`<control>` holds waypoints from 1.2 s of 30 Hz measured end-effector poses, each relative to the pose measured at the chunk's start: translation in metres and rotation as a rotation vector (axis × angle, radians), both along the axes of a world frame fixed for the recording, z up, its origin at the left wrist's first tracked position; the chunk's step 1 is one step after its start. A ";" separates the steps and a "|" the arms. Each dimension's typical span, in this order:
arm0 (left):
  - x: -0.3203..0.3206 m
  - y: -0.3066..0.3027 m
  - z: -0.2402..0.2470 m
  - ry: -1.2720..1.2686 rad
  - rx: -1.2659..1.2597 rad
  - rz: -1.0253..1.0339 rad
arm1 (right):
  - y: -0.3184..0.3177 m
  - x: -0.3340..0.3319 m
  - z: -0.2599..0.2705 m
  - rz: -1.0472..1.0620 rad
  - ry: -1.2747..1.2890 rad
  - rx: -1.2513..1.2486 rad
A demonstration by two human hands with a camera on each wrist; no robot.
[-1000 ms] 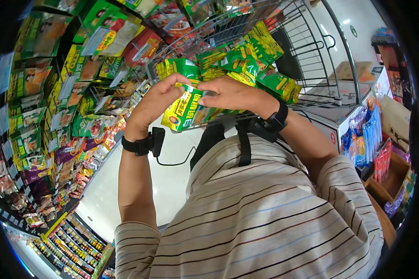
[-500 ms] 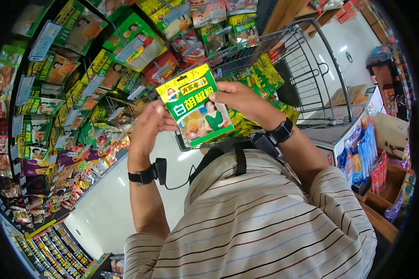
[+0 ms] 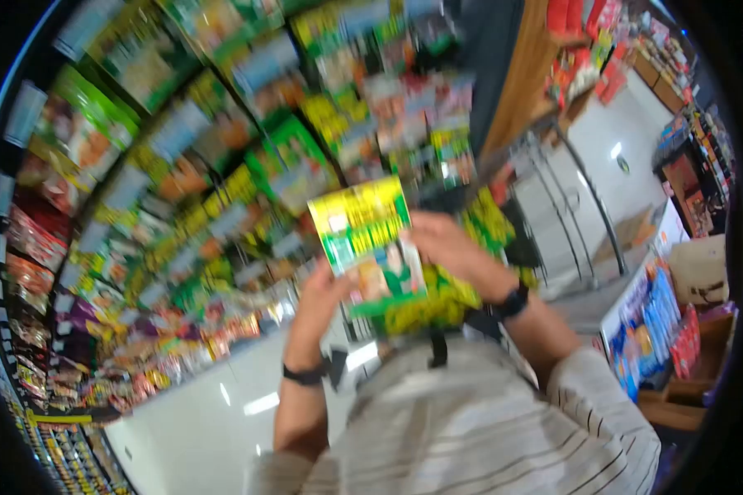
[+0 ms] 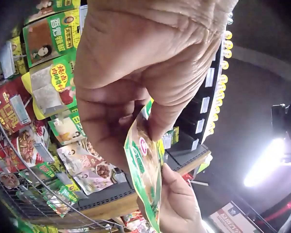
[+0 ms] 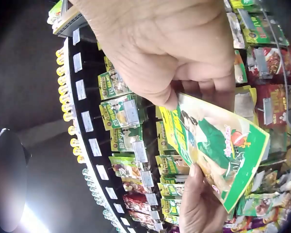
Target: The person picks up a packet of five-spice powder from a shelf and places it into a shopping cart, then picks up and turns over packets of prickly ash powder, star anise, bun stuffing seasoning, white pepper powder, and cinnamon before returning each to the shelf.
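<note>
A green and yellow packet of white pepper powder (image 3: 370,247) is held up in front of the body, its printed face towards the head camera. At its right edge my right hand (image 3: 462,254) pinches it, the thumb lying over the front. My left hand (image 3: 315,307) grips the lower left edge. Seen edge-on in the left wrist view, the packet (image 4: 144,167) sits between the left thumb and fingers. The right wrist view shows the packet (image 5: 220,145) between the right thumb and fingers, with the left thumb on its other edge.
Shelves of hanging seasoning packets (image 3: 289,161) curve along the left and front. A wire shopping cart (image 3: 582,223) stands behind the hands, holding green and yellow packets (image 3: 487,221). To the right are blue plastic-wrapped goods (image 3: 648,305) and a cardboard box (image 3: 698,271).
The packet was first tipped over the cart, then turned face up and lifted in front of the shelf. The left hand's loose fingers have closed onto its left edge. The head view has swung.
</note>
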State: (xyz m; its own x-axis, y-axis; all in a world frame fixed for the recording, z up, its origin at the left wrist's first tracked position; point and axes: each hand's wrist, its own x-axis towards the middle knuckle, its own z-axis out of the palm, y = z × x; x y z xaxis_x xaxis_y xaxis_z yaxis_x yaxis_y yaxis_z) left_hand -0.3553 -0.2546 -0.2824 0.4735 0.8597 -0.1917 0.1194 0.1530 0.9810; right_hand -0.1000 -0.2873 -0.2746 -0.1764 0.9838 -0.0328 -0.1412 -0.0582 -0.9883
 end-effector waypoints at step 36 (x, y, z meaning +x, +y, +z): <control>0.013 0.033 0.177 -0.176 0.509 0.273 | 0.082 0.000 0.204 0.106 -0.514 0.566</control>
State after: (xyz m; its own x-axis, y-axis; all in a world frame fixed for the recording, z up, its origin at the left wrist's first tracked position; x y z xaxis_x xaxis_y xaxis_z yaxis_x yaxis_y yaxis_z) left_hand -0.3422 -0.2217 -0.1056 0.2101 0.9176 0.3375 -0.0291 -0.3391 0.9403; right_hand -0.1003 -0.2054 -0.0708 -0.3696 0.8536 0.3671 0.3218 0.4882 -0.8112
